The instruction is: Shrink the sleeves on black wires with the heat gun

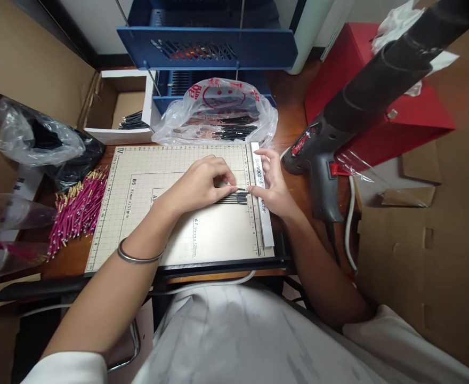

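Observation:
A row of thin black rods (234, 199) lies side by side on the cream grid-marked board of a paper cutter (214, 234). My left hand (202, 184) is over their left part, with thumb and forefinger pinched on the uppermost rod. My right hand (273, 186) rests across the cutter's white labelled strip (265, 224). Its thumb tip touches the right end of that rod, while its fingers stretch apart along the strip. The left hand hides the rods' left ends.
Pink rods with gold tips (78, 213) are heaped left of the board. Behind it stand a white box (118, 136), a clear plastic bag (218, 109) with black rods, and a blue rack (210, 48). A heat gun (324, 176) and red box (418, 122) are at right.

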The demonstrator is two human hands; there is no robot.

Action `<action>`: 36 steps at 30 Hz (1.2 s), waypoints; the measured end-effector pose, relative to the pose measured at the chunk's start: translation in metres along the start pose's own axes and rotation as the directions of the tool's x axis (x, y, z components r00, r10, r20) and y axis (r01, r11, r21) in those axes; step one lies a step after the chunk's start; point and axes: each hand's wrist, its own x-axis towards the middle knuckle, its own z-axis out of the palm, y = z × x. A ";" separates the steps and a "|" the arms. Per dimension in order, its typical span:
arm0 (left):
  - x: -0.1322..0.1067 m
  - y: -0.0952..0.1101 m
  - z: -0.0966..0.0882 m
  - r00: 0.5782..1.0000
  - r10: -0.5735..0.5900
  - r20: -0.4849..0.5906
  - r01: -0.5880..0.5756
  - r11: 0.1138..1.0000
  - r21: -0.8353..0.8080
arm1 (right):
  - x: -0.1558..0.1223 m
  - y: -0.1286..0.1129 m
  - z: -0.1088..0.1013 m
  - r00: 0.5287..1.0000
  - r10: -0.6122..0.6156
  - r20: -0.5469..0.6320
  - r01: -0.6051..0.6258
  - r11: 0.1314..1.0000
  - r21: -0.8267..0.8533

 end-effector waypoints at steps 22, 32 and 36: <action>0.000 0.001 0.002 0.999 0.033 0.022 -0.033 0.999 0.016 | 0.000 -0.008 0.002 0.998 0.057 -0.004 -0.055 0.988 0.145; 0.000 0.001 0.005 0.998 0.065 -0.016 -0.065 0.998 -0.007 | -0.001 -0.003 0.003 1.000 0.002 0.010 -0.004 0.989 0.149; 0.000 0.001 0.007 0.997 0.068 -0.027 -0.068 0.998 -0.004 | -0.001 -0.002 0.003 1.000 0.008 0.016 -0.010 0.990 0.140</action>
